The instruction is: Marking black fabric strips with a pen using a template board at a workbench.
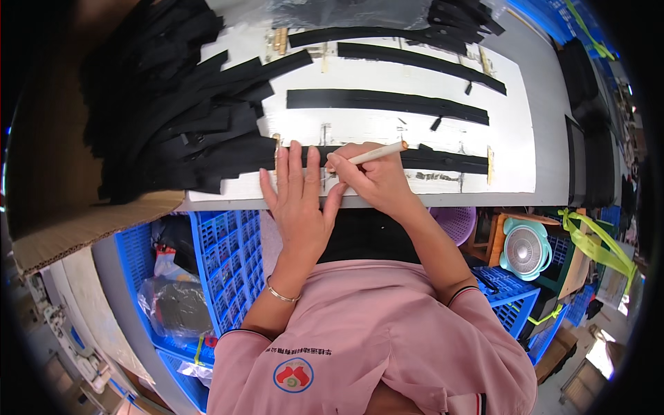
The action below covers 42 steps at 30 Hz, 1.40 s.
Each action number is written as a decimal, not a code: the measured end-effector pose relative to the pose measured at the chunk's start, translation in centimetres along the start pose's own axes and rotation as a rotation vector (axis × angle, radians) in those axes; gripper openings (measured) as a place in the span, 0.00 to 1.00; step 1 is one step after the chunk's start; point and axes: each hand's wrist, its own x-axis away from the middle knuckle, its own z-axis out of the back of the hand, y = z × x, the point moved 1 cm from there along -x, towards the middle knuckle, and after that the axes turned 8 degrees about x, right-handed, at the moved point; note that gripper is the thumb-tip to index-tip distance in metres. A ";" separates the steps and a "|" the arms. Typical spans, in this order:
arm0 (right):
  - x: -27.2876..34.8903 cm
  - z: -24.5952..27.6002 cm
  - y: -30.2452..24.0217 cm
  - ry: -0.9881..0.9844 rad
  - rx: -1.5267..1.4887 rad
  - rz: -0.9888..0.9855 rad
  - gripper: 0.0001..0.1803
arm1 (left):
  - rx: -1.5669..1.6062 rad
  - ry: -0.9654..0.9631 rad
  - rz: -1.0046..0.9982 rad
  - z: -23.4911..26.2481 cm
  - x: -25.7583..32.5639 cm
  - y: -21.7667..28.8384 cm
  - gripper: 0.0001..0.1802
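Black strip (443,160) lies flat along the near edge of the white board (515,149), running left to right, and both hands work at its left part. Left hand (297,197) rests palm down on the board with its fingers straight and slightly spread, the fingertips pressing on the strip near a small brass clip (277,145). Right hand (370,176) sits just beside it, fingers pinched together around a cream-coloured pencil (377,153), whose point is down at the strip between the two hands while its other end angles up to the right.

Farther back on the board lie three more black strips: one in the middle (387,102), one beyond it slanting to the right (422,61), and one at the far edge (360,33). A big heap of black strips (173,111) covers the left end of the board and spills over a cardboard sheet (76,228). Below the table, at the near left, stands a blue plastic crate (228,263); at the near right are a small teal fan (526,249) and a purple basket (456,223). A thin bracelet (282,296) circles the left wrist.
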 end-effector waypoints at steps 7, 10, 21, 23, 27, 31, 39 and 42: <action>3.6 5.4 0.7 0.439 0.029 0.007 0.13 | -0.013 -0.029 0.007 0.0 0.2 -0.1 0.38; 3.9 6.4 1.9 0.508 0.165 -0.022 0.13 | -0.021 -0.037 0.007 0.1 0.1 0.0 0.38; 3.7 6.4 2.3 0.476 0.211 -0.042 0.12 | 0.018 -0.054 0.006 0.4 -0.4 1.4 0.39; 3.7 6.3 2.6 0.485 0.234 -0.031 0.12 | 0.085 -0.027 -0.066 0.2 -1.2 3.2 0.35; 3.7 6.2 2.7 0.492 0.238 -0.013 0.11 | 0.415 -0.002 -0.191 -2.1 -3.0 5.6 0.24; 3.8 6.1 2.9 0.505 0.203 -0.028 0.10 | 0.402 0.019 -0.174 -3.8 -4.0 5.8 0.12; 4.0 6.4 3.4 0.507 0.180 0.141 0.11 | 0.408 0.041 -0.181 -4.2 -4.1 5.9 0.09; 4.1 6.5 3.9 0.479 0.257 0.157 0.12 | 0.404 0.042 -0.180 -4.2 -4.1 5.9 0.09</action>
